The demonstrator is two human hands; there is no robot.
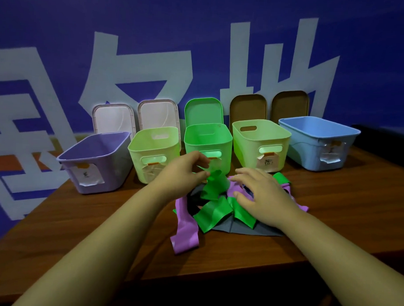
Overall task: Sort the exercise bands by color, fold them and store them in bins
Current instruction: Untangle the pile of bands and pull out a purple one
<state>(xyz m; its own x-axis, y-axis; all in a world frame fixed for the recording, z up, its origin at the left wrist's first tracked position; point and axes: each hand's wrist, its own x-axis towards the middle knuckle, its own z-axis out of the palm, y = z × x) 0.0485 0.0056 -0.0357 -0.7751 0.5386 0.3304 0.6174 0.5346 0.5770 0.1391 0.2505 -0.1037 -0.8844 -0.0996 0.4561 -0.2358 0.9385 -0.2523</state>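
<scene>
Exercise bands point(217, 206) lie in a tangled heap of green, purple and grey strips on the wooden table point(102, 218), just in front of a row of five open bins. In the head view, the left hand point(184, 170) pinches the upper end of a green band point(214, 187) between thumb and fingertips. The strip runs from that pinch back down into the heap, its long axis pointing away from the person toward the green bin point(208, 139) right behind it. The right hand point(261, 196) rests on the heap with fingers spread and only gently bent, clasping nothing that shows. Judging by this, the left hand is nearer the band's free end and the right is placed to hold the remaining strips down. A purple band point(185, 230) trails off the heap toward the near edge.
</scene>
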